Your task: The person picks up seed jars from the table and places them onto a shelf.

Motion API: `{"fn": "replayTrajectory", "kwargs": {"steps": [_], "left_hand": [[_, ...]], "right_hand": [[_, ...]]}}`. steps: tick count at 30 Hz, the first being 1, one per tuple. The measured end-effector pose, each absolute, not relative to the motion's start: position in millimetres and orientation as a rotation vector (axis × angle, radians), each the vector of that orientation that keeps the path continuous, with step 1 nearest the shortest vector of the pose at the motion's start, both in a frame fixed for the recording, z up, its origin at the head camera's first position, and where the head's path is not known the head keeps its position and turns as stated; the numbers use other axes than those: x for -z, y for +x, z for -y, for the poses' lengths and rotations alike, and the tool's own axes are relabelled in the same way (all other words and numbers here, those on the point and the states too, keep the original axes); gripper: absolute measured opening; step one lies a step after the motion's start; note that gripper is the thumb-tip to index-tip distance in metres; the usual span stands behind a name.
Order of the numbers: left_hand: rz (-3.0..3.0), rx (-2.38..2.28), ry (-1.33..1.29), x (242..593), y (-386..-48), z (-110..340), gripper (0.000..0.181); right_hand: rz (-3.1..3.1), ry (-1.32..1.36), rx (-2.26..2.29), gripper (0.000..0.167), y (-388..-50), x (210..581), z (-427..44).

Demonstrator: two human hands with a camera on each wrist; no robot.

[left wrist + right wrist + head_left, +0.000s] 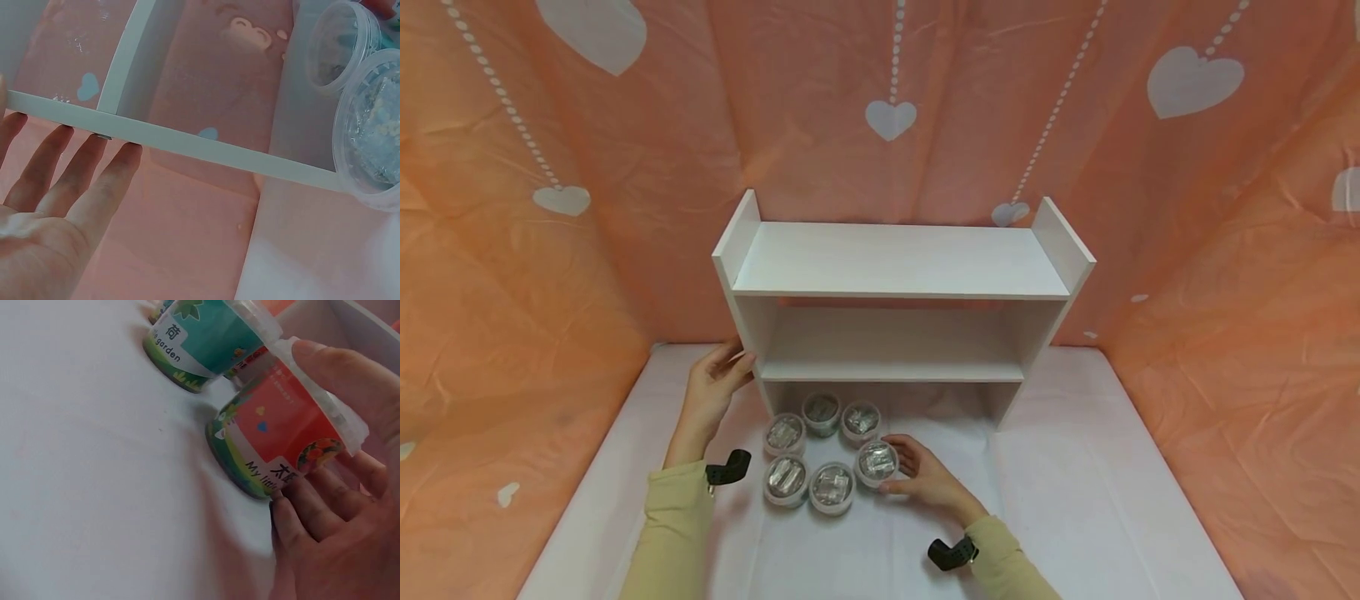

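Note:
A white shelf unit (880, 258) with two boards stands on the table. My left hand (713, 390) touches its left side panel, and in the left wrist view the fingertips (128, 153) meet the panel's edge with the fingers fairly straight. With thumb and fingers, my right hand (928, 483) holds a red planting cup (284, 419) printed "My little". The same cup's clear lid (877, 462) faces up in the head view. Beside it are several similar lidded cups, among them a teal cup (206, 337) and a cup at the front (832, 487).
The cups form a rough ring at the shelf's lower left front. A white cloth covers the table (1090, 492). Behind and at both sides hangs an orange curtain (820, 108) with pale hearts. Each wrist wears a black camera (728, 468).

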State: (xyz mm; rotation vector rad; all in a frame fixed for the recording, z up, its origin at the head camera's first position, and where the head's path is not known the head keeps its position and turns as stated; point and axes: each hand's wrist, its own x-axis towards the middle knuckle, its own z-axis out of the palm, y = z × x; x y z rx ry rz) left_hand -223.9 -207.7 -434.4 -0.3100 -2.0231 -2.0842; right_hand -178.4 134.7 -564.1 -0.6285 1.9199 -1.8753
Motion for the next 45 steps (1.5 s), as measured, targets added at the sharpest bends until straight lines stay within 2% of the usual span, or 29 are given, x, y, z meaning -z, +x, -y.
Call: {"fn": "replayTrajectory", "kwargs": {"steps": [16, 34, 39, 45], "left_hand": [[2.082, 2.042, -0.323, 437, -225, 210, 0.050], [2.062, 2.049, -0.315, 436, -225, 210, 0.049], [2.066, 2.046, -0.323, 436, -226, 211, 0.049], [2.070, 2.052, -0.325, 436, -226, 211, 0.048]], "right_hand": [[-2.052, -0.595, 1.843, 0.066, -175, 559, -128], [-2.088, -0.666, 1.879, 0.066, -177, 554, -142], [-2.081, -0.726, 1.923, 0.063, -178, 544, -145], [-1.999, -0.733, 2.007, 0.060, -176, 516, -148]]}}
